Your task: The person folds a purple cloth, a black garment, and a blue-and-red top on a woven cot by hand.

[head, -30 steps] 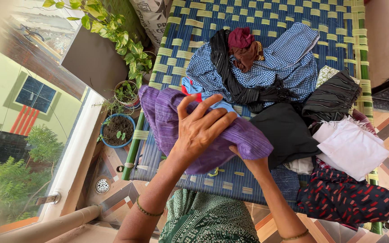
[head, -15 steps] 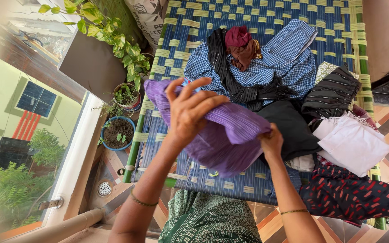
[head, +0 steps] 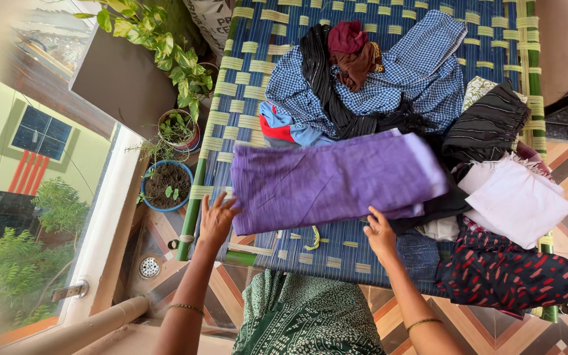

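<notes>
The head view is showing a purple cloth point(head: 336, 179) now lying spread flat across the near part of the woven cot point(head: 244, 85), where half a second ago it was bunched and lifted in both hands. That is reading as a fold laid down for smoothing. The left hand point(head: 217, 220) is resting at the cloth's left edge, fingers spread and flat, gripping nothing. The right hand point(head: 380, 233) is pressing at the lower edge, fingers together on the fabric, not pinching as far as I can see.

Behind the cloth a heap is crowding in: a blue checked shirt point(head: 422, 72), a maroon bundle point(head: 353, 46), black garments point(head: 488, 125), a white cloth point(head: 517, 197) and a red-patterned dark piece point(head: 507, 273) hanging off the right corner. The only open room is lying in the strip of bare weave along the near edge and to the left. Potted plants point(head: 165, 184) are standing just beside the cot's left rail.
</notes>
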